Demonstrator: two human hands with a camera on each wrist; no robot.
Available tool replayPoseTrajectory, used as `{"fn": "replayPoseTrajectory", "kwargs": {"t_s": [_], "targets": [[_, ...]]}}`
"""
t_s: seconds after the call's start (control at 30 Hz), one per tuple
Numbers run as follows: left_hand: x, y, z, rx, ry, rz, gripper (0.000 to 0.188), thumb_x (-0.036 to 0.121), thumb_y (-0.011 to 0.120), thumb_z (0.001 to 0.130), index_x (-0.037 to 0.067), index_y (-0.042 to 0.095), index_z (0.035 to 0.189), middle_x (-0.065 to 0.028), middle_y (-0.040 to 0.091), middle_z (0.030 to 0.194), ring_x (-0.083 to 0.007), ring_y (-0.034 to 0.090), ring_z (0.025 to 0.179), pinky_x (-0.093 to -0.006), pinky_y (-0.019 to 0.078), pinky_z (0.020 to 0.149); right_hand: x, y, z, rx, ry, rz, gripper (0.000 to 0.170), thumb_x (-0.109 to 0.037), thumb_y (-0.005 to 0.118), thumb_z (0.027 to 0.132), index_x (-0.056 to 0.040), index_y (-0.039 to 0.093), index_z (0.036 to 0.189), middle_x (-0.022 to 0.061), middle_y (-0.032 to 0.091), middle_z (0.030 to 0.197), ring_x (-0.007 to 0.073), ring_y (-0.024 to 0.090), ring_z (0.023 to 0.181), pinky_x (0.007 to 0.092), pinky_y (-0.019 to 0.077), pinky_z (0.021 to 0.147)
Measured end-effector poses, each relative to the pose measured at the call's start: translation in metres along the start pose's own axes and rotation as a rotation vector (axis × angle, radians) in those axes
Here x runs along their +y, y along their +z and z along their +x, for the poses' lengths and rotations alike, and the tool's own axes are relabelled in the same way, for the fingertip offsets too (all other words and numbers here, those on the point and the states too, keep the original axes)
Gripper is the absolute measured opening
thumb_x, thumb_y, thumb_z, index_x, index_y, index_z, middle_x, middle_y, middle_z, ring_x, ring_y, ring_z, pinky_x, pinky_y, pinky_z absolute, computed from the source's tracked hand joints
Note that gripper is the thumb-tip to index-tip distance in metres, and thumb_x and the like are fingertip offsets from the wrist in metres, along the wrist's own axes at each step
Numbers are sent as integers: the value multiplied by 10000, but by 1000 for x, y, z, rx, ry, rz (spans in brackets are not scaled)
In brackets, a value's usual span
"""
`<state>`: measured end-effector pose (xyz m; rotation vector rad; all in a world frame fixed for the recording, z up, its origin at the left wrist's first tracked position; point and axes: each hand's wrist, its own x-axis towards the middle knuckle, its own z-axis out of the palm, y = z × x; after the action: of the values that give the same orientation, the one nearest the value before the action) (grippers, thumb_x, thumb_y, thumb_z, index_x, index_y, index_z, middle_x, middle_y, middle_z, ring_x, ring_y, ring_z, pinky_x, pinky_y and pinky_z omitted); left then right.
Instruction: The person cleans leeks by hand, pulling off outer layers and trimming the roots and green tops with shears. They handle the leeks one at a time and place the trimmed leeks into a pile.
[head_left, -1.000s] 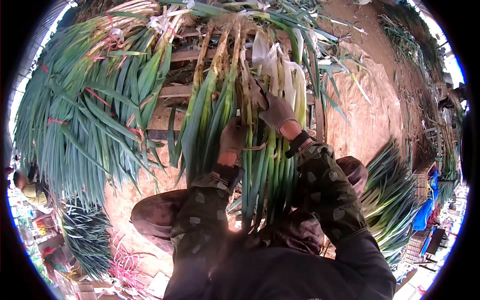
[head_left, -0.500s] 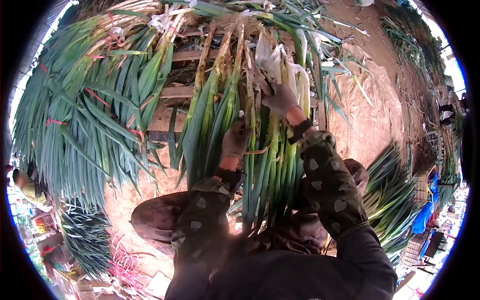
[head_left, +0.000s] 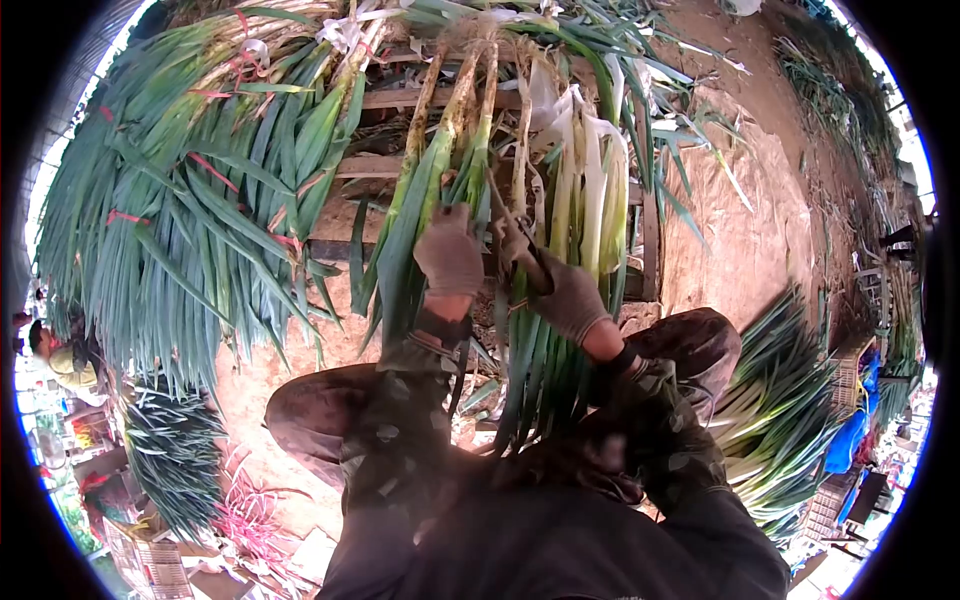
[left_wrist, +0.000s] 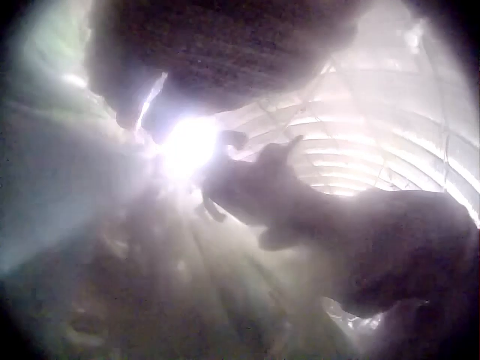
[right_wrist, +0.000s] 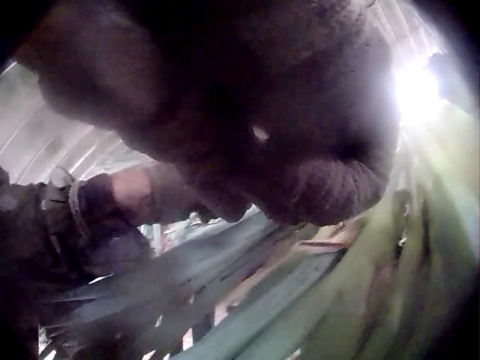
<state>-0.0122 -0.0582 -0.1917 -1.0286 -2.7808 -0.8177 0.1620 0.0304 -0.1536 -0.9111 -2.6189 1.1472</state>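
Long green onions (head_left: 575, 200), roots away from me, lie on a slatted wooden rack before the seated person. My left hand (head_left: 448, 255), in a grey-brown work glove, has its fingers curled over green leaves left of centre; a dark leaf (head_left: 461, 378) hangs below its wrist. My right hand (head_left: 570, 300), gloved alike, pinches a thin dark strip (head_left: 506, 205) that slants up to the left; I cannot tell whether it is a withered leaf or a blade. A dry brown husk (head_left: 512, 242) shows at its fingertips. Glare washes out the left wrist view.
A large heap of green onions (head_left: 190, 230), bundled with red ties, fills the left. Another pile (head_left: 785, 410) lies by the right knee. Pink strings (head_left: 255, 515) are scattered at lower left. A brown sheet (head_left: 735, 220) covers ground to the right. White plastic film (head_left: 545, 95) lies among the stalks.
My left hand has moved left and slightly away from me, apart from the right hand. The right hand has come down toward me along the stalks. The head view has shifted slightly.
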Motion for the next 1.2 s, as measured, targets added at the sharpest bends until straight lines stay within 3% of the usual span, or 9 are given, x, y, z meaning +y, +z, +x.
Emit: {"fn": "replayPoseTrajectory", "kwargs": {"t_s": [0.1,0.3,0.5,0.6,0.8,0.9,1.0,1.1,1.2], "targets": [[-12,7,18,-114,72,233,201,213,710,800,136,661,980,-117,604,1076,-349,668,875,-450,549,691,-5,14,-7,-54,14,-42,477,-220,697,787,-79,524,1209,258,659,856,468,634,847,528,504,734],[4,15,17,-151,-9,299,201,215,711,795,143,667,978,-115,536,1146,-332,606,1027,-430,528,770,-5,17,18,-29,65,-119,433,-238,713,782,-39,516,1113,266,660,844,467,639,845,536,504,737],[-5,15,21,-165,35,257,259,250,727,771,182,682,1017,-121,548,1196,-345,562,1116,-473,487,841,-3,13,64,30,44,-151,395,-247,727,770,-19,546,1038,263,662,838,466,641,845,532,507,743],[-5,16,26,-169,38,206,297,283,743,785,136,670,1033,-153,574,1175,-390,593,1022,-512,484,816,-2,11,83,34,49,-156,377,-239,724,766,-15,557,1020,263,662,840,465,642,850,526,508,750],[-7,25,35,-154,74,203,313,336,723,793,124,674,1018,-158,620,1068,-414,601,976,-526,488,767,-2,5,127,70,78,-122,370,-225,723,742,-16,597,1020,253,669,870,452,642,872,499,508,761],[-4,25,38,-106,53,184,183,194,699,753,109,681,914,-133,609,1010,-354,607,970,-472,494,760,2,2,151,86,55,-160,372,-233,718,747,-12,614,1027,255,674,901,453,644,890,497,511,777],[-8,32,39,-108,46,204,197,144,674,737,101,666,929,-144,598,992,-365,607,960,-473,492,760,16,3,181,120,30,-211,388,-256,718,744,-18,619,1033,249,676,916,445,645,895,492,510,779],[-11,35,38,-97,60,184,229,156,625,799,104,655,1020,-188,593,997,-427,609,938,-541,486,757,24,2,205,132,40,-235,404,-277,722,736,-27,620,1037,245,676,922,438,646,900,488,511,786],[-8,35,38,-121,36,171,229,115,628,766,98,642,994,-193,587,1011,-428,618,911,-534,491,762,21,-3,223,145,41,-230,393,-271,711,740,-26,627,1035,247,677,935,436,647,919,485,515,808]]}}
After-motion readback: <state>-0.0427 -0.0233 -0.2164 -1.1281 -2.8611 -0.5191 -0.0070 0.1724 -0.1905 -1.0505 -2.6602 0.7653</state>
